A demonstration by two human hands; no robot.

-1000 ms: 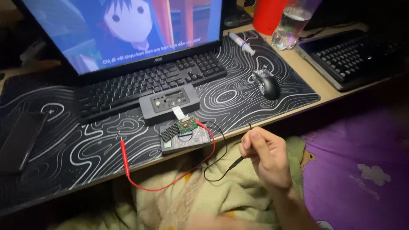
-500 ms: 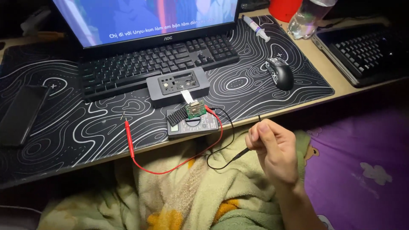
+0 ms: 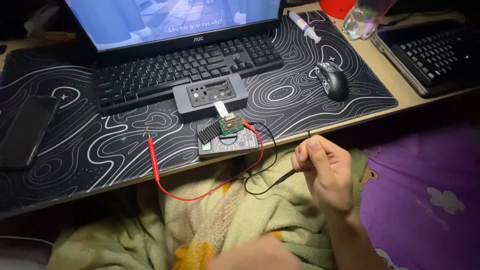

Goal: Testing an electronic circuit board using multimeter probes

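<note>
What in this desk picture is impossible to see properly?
All in the head view:
- Left hand: blurred and cut off by the bottom edge; its grip cannot be told.
- Black probe: its upper part is hidden inside the right hand.
- Multimeter: its dial is covered by the green circuit board.
- Bottle: its top is cut off.

Desk mat was matt cloth; mouse glossy plastic; blanket fuzzy fleece; red probe smooth plastic; bottle clear shiny plastic; desk edge smooth wood.

Lit blue-grey monitor screen at desk rear; dark phone screen left.
</note>
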